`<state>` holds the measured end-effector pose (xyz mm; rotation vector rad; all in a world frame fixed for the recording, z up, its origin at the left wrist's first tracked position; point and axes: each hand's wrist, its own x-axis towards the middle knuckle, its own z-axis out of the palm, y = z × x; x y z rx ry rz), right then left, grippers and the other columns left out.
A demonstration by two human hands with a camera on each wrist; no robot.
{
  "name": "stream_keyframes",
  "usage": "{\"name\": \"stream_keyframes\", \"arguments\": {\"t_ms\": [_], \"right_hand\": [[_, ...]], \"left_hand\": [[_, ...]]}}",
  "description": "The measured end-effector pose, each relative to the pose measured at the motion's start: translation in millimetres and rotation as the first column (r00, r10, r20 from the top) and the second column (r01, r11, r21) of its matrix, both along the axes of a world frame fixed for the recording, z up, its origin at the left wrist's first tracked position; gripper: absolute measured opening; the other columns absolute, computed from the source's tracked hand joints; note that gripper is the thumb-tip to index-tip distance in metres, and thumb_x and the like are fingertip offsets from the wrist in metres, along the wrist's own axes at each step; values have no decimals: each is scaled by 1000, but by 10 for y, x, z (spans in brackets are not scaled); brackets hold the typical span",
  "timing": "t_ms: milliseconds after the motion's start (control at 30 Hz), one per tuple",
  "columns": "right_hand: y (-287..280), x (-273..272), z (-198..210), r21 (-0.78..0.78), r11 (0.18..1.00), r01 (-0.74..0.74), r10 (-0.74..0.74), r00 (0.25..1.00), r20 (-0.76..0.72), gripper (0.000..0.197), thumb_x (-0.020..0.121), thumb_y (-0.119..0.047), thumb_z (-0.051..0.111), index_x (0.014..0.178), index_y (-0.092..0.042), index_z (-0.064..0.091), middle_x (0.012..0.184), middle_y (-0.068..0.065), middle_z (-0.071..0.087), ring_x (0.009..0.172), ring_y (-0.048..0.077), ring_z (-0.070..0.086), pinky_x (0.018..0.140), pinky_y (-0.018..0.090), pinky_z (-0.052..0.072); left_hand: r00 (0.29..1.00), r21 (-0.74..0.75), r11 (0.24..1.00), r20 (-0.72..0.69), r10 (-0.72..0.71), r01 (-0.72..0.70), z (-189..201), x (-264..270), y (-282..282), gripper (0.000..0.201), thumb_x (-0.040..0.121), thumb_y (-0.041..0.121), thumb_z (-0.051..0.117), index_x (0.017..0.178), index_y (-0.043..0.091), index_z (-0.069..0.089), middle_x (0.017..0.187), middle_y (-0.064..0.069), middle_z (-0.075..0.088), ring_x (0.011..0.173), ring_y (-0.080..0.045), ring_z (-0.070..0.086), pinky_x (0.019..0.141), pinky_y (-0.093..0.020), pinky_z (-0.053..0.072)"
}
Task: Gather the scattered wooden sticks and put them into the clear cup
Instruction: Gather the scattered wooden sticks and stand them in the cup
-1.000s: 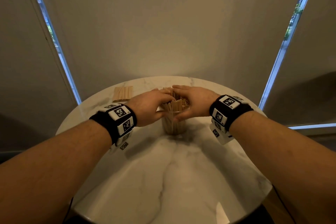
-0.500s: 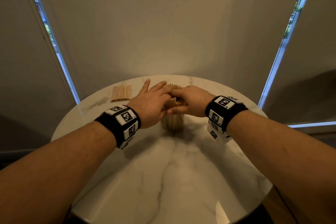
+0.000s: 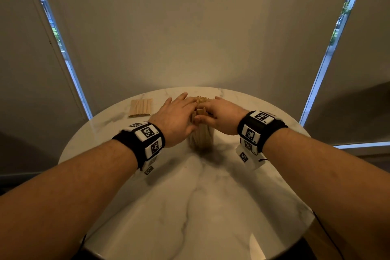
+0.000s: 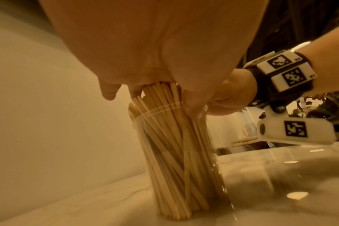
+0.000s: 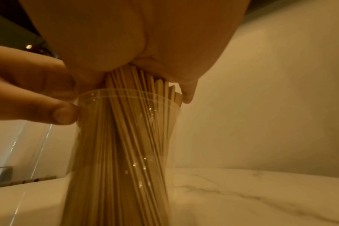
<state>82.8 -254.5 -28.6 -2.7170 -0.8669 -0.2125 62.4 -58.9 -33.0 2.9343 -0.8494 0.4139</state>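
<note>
Toward the table's (image 3: 211, 207) far-left edge lies a stick bundle (image 3: 141, 107), nearest the flat, spread left hand (image 3: 175, 119); the right hand (image 3: 219, 115) pinches the cupped sticks (image 3: 200, 112) in the clear cup (image 5: 126, 137).

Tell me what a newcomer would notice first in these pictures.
First, the two hands, left hand and right hand, meeting over a clear cup crammed with wooden sticks, mid-table. The sticks poke above the rim under both palms. Next, a small pile of sticks lies flat on the marble table, at its far left.
</note>
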Motion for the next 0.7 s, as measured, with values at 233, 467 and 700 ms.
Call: {"name": "stream_keyframes", "arguments": {"t_ms": [233, 467, 700], "right_hand": [[118, -40, 39, -266, 963, 42, 0, 988, 157, 31, 103, -43, 38, 120, -24, 56, 147, 3, 54, 135, 20, 47, 120, 51, 24], [-127, 25, 43, 52, 999, -7, -4, 978, 207, 82, 74, -73, 70, 136, -20, 56, 129, 0, 60, 119, 18, 53, 107, 38, 45], [-215, 94, -103, -100, 995, 17, -10, 997, 74, 102, 79, -63, 75, 161, -26, 29, 171, -4, 16, 158, 18, 7, 127, 38, 15]], "left_hand": [[1000, -45, 999, 8, 1, -1, -21, 33, 25, 88, 95, 46, 66, 162, 18, 18, 169, -3, 23, 158, -23, 14, 127, -50, 18], [979, -180, 966, 119, -168, 187, -77, -11, 40, 85, 95, 27, 71, 163, 22, 20, 166, -3, 32, 150, -22, 34, 125, -48, 27], [981, -79, 979, 45, -186, 190, -51, 50, 72, 64, 102, 23, 59, 161, 23, 33, 169, 4, 27, 155, -17, 26, 126, -32, 20]]}}
